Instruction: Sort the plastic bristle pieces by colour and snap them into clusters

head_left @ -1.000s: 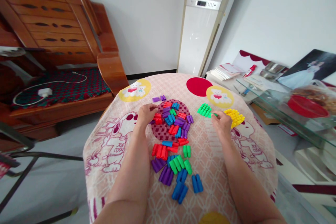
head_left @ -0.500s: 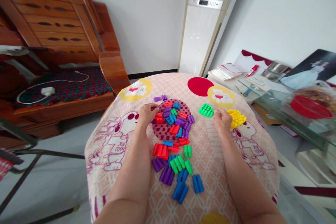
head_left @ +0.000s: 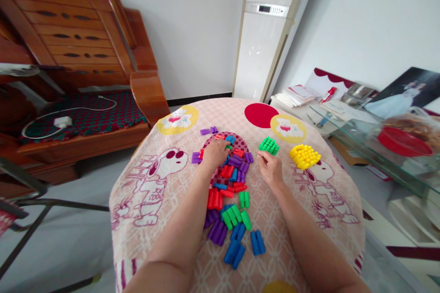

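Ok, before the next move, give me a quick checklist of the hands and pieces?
1. Left hand grip: cannot tell; its fingers are over the mixed pile.
2. Right hand free of pieces: cannot tell; fingertips are bunched.
3. Green stack in one block: ok.
4. Yellow stack clear of both hands: ok.
5. Near green pieces apart from blue ones: not ok; they lie close together.
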Demonstrator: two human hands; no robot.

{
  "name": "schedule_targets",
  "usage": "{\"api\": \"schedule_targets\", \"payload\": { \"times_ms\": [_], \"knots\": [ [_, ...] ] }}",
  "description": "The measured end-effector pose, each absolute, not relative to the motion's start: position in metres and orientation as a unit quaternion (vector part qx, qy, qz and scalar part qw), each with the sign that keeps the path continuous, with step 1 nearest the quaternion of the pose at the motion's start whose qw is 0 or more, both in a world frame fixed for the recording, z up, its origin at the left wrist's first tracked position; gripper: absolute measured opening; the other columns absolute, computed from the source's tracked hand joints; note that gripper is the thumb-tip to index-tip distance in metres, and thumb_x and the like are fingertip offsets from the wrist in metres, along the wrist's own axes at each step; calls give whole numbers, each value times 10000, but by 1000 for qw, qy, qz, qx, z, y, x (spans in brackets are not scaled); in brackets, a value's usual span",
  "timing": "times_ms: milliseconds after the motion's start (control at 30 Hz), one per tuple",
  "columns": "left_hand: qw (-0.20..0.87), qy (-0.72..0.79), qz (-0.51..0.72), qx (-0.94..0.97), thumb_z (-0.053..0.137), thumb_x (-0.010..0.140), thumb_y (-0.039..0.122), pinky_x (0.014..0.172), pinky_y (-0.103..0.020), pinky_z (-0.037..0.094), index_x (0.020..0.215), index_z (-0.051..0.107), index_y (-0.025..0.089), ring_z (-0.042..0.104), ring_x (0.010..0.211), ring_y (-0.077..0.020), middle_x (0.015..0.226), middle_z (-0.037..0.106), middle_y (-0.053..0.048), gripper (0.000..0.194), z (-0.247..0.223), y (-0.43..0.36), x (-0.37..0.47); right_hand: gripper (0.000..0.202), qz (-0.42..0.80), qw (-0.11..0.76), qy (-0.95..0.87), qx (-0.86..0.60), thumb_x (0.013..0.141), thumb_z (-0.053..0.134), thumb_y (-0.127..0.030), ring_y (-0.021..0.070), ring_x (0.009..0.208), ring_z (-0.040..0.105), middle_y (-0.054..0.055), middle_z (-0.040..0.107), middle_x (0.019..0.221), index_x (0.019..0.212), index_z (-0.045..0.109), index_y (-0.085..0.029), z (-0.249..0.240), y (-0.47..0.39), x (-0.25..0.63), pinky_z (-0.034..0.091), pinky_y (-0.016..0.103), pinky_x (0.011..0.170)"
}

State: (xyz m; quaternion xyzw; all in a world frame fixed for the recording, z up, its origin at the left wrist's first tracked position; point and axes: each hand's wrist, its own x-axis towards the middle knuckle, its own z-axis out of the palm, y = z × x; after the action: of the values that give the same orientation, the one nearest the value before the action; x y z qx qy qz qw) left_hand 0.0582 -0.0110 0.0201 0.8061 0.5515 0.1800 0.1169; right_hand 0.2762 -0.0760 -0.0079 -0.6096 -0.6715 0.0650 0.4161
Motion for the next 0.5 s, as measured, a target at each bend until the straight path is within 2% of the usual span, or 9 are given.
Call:
{"api": "schedule_targets", "payload": {
  "times_ms": [167,300,500],
  "knots": [
    [87,609,163,771,560,853,283,940,-395,490,1117,698,187,617,1104,-297,1111,702,-126,314,24,-16,67,315,59,411,-677,-608,869,463,-319,208,708,695,92,766,853,911,747,-187,-15,-72,277,504,292,695],
    [70,630,171,754,554,846,270,879,-366,504,1100,697,205,645,1041,-280,1043,713,-109,299,23,-20,71,305,63,426,-674,-600,852,475,-307,196,676,683,84,762,814,876,751,-180,-20,-70,278,498,275,673],
    [155,573,270,758,536,869,283,829,-283,500,1103,704,181,679,917,-201,1004,747,-68,305,36,-15,76,320,65,472,-630,-613,860,470,-331,212,718,695,92,767,842,902,754,-189,-22,-71,287,514,290,696]
  ]
}}
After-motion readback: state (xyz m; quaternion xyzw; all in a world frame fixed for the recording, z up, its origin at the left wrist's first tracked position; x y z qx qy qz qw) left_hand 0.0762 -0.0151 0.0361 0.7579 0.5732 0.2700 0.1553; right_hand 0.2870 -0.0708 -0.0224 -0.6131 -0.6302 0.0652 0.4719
